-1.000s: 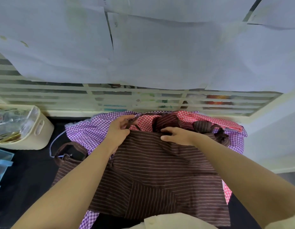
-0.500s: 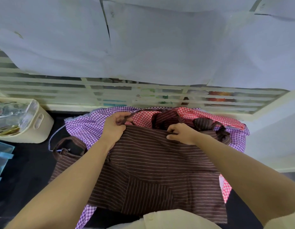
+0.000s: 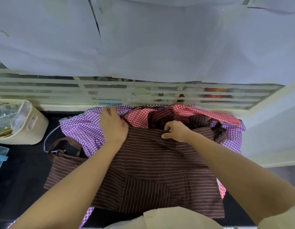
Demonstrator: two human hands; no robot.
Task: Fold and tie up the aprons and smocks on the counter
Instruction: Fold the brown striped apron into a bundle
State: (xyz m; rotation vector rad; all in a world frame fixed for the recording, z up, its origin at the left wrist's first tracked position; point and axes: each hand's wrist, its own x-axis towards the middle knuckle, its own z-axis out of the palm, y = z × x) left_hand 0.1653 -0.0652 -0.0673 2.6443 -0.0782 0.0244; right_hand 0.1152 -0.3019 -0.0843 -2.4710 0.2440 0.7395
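Note:
A brown striped apron (image 3: 153,169) lies spread on the black counter (image 3: 22,171), on top of a purple checked smock (image 3: 80,129) and a red checked one (image 3: 138,118). My left hand (image 3: 112,126) is at the apron's top left corner, fingers curled round its thin brown strap (image 3: 126,115), which runs up over the checked cloth. My right hand (image 3: 175,131) pinches the apron's top edge near the middle. More brown striped cloth (image 3: 203,121) is bunched behind my right hand.
A cream plastic bin (image 3: 30,126) with clear wrapped items stands at the left on the counter. Blue trays (image 3: 0,156) sit at the left edge. A slatted white window frame (image 3: 143,95) runs behind the pile, with paper sheets above it.
My left hand has moved up and left along the strap, pulling it out over the purple smock. My right hand has curled and pinched the apron's top edge.

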